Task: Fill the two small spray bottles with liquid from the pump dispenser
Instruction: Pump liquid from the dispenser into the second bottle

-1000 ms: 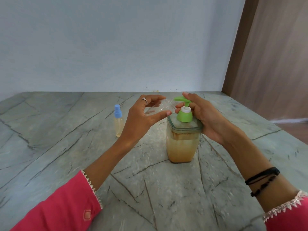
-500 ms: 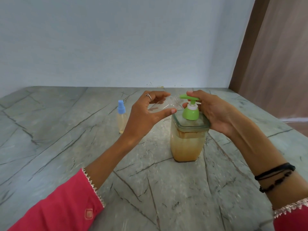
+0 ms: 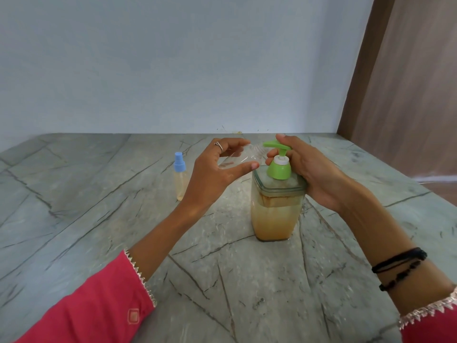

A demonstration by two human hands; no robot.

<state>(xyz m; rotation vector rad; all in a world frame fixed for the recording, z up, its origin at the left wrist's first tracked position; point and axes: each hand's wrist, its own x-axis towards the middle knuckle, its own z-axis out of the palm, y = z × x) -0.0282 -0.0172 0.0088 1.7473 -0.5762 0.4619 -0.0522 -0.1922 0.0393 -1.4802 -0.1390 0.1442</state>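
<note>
Out past the left hand (image 3: 212, 177), standing upright on the grey veined stone counter (image 3: 103, 219), there's the blue-capped spray bottle (image 3: 180, 175), pale yellowish liquid inside, well apart from either hand. Behind it all, a plain pale wall (image 3: 173, 65), and a brown wooden panel (image 3: 408, 82) off beyond the right hand (image 3: 311, 169).

Now the hands: the left one grips the clear uncapped spray bottle (image 3: 243, 155) between thumb and curled fingers (ring on one finger), arm reaching in from a pink sleeve (image 3: 94, 310). That bottle lies nearly on its side, long axis running across, threaded neck aimed at the green spout.

The right hand wraps the far side of the pump dispenser (image 3: 277, 201), a finger laid on top of the green pump head (image 3: 278, 154), black bands at the wrist. The spout points toward the left hand, just beside the bottle's mouth. The dispenser stands upright between the two hands, amber liquid partway up.
</note>
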